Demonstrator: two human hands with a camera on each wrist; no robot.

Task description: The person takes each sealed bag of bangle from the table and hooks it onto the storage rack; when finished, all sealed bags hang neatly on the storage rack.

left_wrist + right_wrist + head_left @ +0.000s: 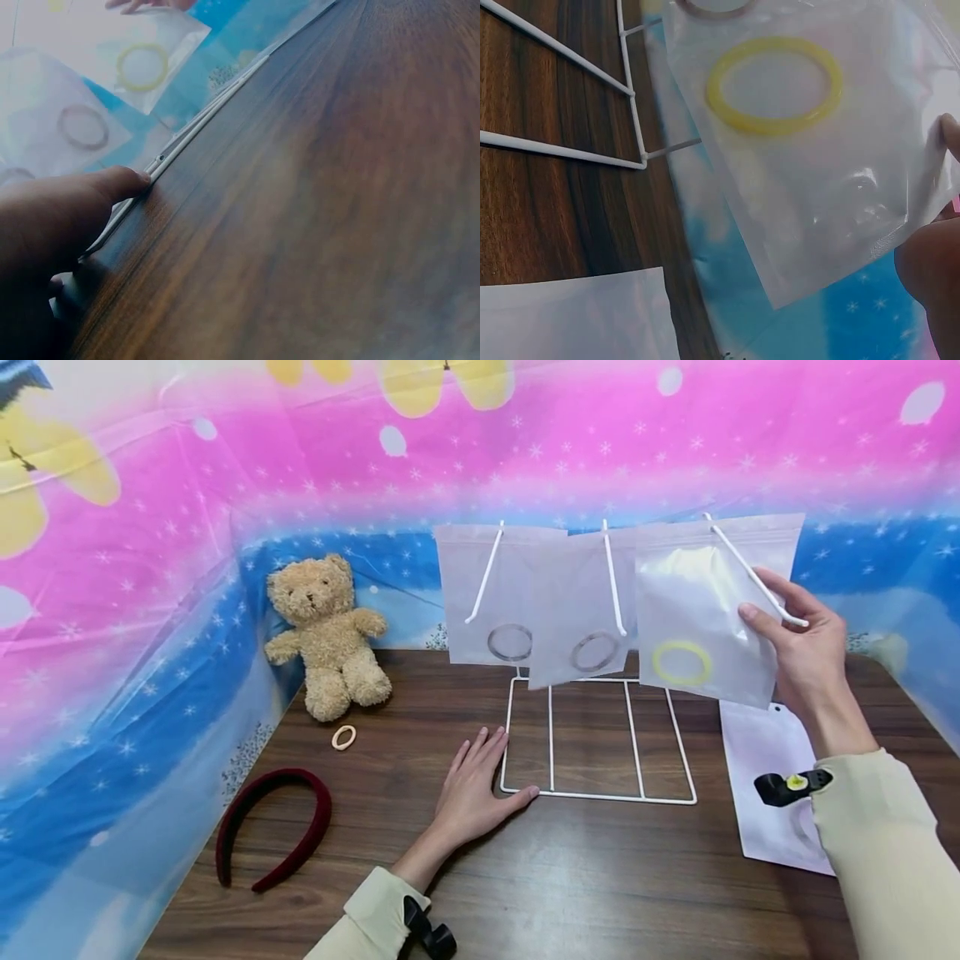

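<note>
A white wire rack [596, 796] stands on the table with three prongs at its top. From the right prong hangs a frosted zip bag [720, 618] with a yellow ring-shaped bangle [681, 663] inside. My right hand [810, 647] pinches this bag at its right edge, beside the prong's tip. Two more frosted bags hang from the left prong [487, 572] and the middle prong [613, 578], each with a dark, thin ring [510, 643] inside. My left hand [471, 789] rests on the table at the rack's front left corner, fingers straight, thumb at the front bar.
Another white bag [772, 785] lies on the table at the right, partly behind the right sleeve. To the left are a dark red headband [318, 818], a small beige ring [343, 737] and a teddy bear [330, 639] leaning on the patterned backdrop [187, 527].
</note>
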